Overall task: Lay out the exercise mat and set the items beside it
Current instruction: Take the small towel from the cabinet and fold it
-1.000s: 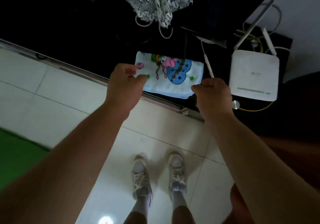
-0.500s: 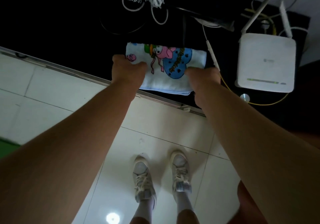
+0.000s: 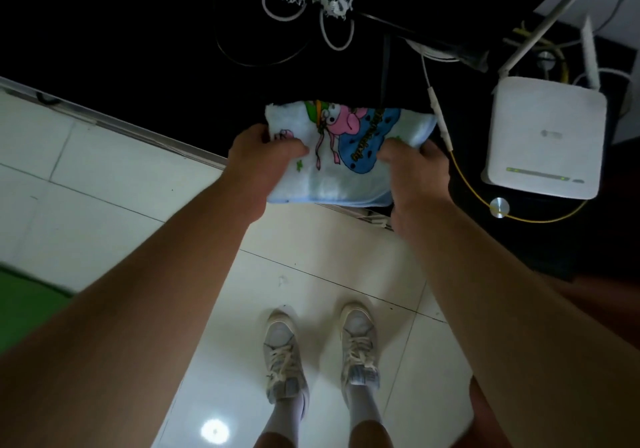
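the folded towel (image 3: pixel 346 167), white with a cartoon print and a pale blue edge, sits at the front edge of a dark bench (image 3: pixel 156 66), its near edge hanging a little over the lip above the tiled floor (image 3: pixel 104 187). the left hand (image 3: pixel 263 163) has its grip closed on the towel's left end, thumb on top of the cloth and fingers apparently tucked under. the right hand (image 3: pixel 415 167) is clenched on the right end in the same way, thumb pressing near the blue part of the print. both grips are holding the towel; neither is released.

a white router (image 3: pixel 543 135) lies just beside the towel on the right, with a thin yellow cable (image 3: pixel 467 184) curving close past the right hand. a strip of green mat (image 3: pixel 24 305) shows at the left edge, well apart from the towel on the floor.

the towel looks light, soft and floppy, so it will likely sag in the middle and could unfold if taken by one layer only. pinching through all the folded layers at the two short ends, as the hands seem to be doing, should keep it in a neat stack. nothing about it seems fragile or slippery. the one risk i'd judge is the right hand snagging the cable or the white plug lead (image 3: pixel 438 115) as the towel comes off the bench.
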